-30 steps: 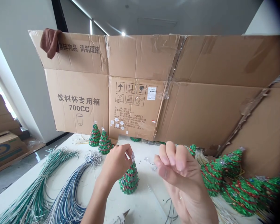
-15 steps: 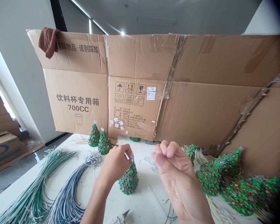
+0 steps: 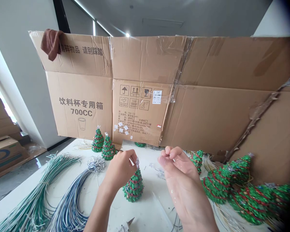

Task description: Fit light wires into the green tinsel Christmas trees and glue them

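A small green tinsel Christmas tree (image 3: pixel 134 189) with red garland stands upright on the white table (image 3: pixel 145 212). At its tip, my left hand (image 3: pixel 122 167) pinches the silvery star topper (image 3: pixel 137 162) between thumb and fingers. To the right of that tree, my right hand (image 3: pixel 182 180) is raised above the table, palm side showing, with thumb and fingertips brought together. Whatever those fingertips hold, if anything, is too small to make out. Specks of glitter cling to the right palm and wrist.
Bundles of green wires (image 3: pixel 38 187) and blue wires (image 3: pixel 72 196) lie at left. Two finished-looking trees (image 3: pixel 108 148) stand behind them. Several more trees (image 3: pixel 217 185) lie at right. A pointed metal tool (image 3: pixel 130 221) sits at the front edge. Cardboard (image 3: pixel 140 64) walls the back.
My right hand has shifted very slightly, its fingers curling a little differently. The left hand stays at the tree's tip, and the tree has not moved.
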